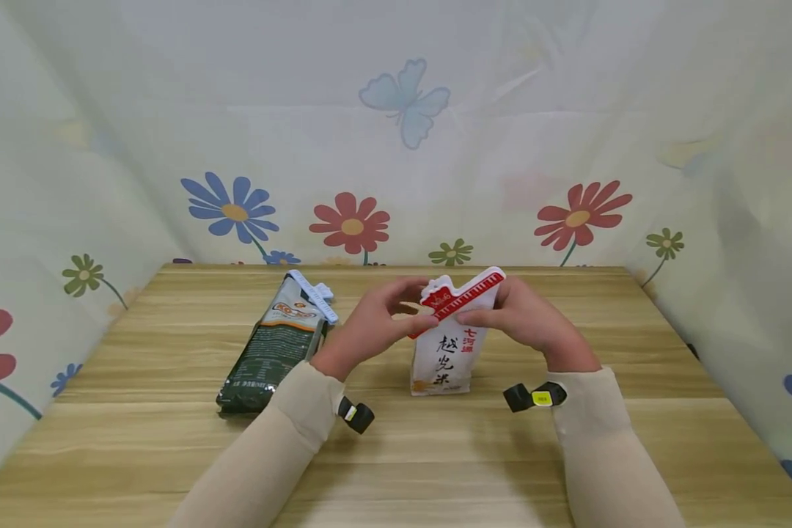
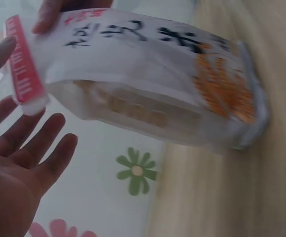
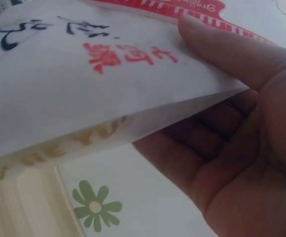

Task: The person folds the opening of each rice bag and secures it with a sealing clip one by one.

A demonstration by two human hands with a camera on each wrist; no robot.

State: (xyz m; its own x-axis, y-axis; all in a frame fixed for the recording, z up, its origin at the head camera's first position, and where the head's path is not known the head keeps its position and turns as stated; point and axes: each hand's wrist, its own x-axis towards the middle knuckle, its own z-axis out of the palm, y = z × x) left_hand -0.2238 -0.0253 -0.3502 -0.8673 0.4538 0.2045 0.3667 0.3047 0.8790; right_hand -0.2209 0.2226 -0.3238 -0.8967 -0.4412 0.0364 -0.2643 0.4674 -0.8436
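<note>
A white rice bag [image 1: 444, 359] with black and red lettering stands upright on the table. A red and white bag clip [image 1: 462, 295] lies slantwise across its top, the right end higher. My left hand [image 1: 379, 323] pinches the clip's lower left end, thumb in front; its other fingers [image 2: 49, 143] spread loosely in the left wrist view. At the bag's upper right, my right hand [image 1: 534, 319] grips it with the thumb on the front, just below the clip, and the fingers behind. Those fingers are partly hidden by the bag in the right wrist view.
Left of the rice bag lies a dark green and silver bag [image 1: 270, 359], a light blue clip [image 1: 315, 295] across its top. The wooden table [image 1: 402, 462] ends at a flower-printed cloth [image 1: 290, 147] at the back and sides.
</note>
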